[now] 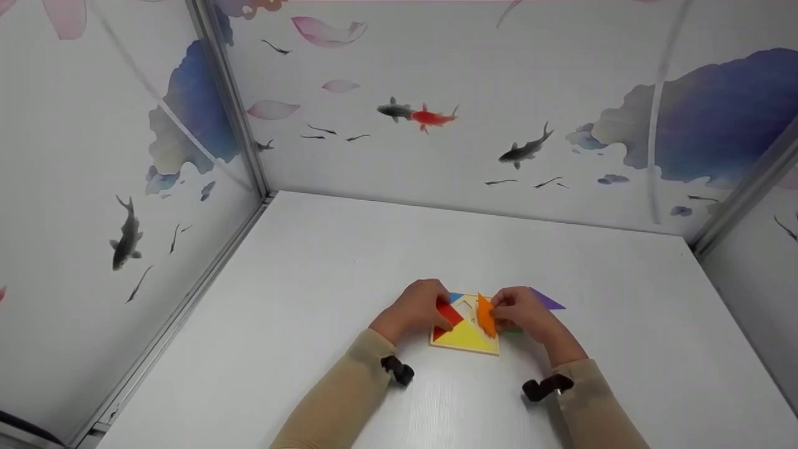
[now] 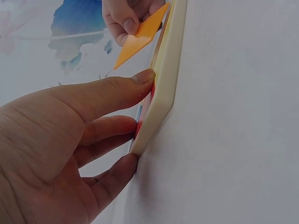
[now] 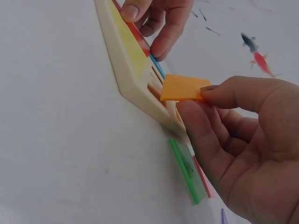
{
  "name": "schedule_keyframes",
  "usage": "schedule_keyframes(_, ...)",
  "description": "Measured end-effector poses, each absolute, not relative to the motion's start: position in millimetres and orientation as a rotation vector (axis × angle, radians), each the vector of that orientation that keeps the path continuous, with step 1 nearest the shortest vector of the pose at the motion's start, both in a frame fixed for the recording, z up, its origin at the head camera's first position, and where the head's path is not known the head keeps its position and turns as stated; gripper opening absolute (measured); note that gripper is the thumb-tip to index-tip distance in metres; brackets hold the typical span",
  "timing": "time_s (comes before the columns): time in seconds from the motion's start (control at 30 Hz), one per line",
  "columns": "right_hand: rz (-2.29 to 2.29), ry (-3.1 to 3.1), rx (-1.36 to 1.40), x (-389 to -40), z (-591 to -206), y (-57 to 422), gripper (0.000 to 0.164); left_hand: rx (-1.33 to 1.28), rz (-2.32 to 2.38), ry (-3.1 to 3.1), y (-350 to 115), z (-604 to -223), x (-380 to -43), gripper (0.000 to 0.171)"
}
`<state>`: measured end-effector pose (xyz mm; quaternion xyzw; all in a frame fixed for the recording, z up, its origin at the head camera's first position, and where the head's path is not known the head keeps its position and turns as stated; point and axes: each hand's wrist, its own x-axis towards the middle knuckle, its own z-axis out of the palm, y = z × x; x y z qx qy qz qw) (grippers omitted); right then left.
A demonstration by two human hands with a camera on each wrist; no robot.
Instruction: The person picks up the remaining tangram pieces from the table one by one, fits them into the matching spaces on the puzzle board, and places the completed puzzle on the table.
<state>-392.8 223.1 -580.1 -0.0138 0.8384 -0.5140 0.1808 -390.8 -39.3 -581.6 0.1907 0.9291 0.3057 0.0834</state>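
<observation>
A square wooden tangram tray (image 1: 464, 352) lies on the table with a yellow triangle (image 1: 464, 338), a red piece (image 1: 450, 315) and a blue piece (image 1: 456, 297) in it. My left hand (image 1: 414, 308) holds the tray's left side, thumb over the top and other fingers at the edge. Pinched between thumb and fingers of my right hand (image 1: 527, 315) is an orange tangram piece (image 1: 485, 317), tilted above the tray's right part. Bare recessed wood shows below it in the right wrist view. The orange piece's far end is partly covered by my fingers.
Beside the tray on the right lie a green piece (image 3: 189, 172), a pink piece (image 3: 204, 179) and a purple piece (image 1: 548, 299), partly hidden by my right hand. White panels with painted fish (image 1: 435, 117) enclose the white table (image 1: 349, 249) at the back and sides.
</observation>
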Motion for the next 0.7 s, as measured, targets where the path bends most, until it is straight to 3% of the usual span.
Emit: schedule_keyframes(0.7, -1.450, 2.327, -0.085, -393.9, -582.2, 227.6, 0.015, 0.563, 0.940, 2.765, -40.3, -580.5, -389.6, 0.046)
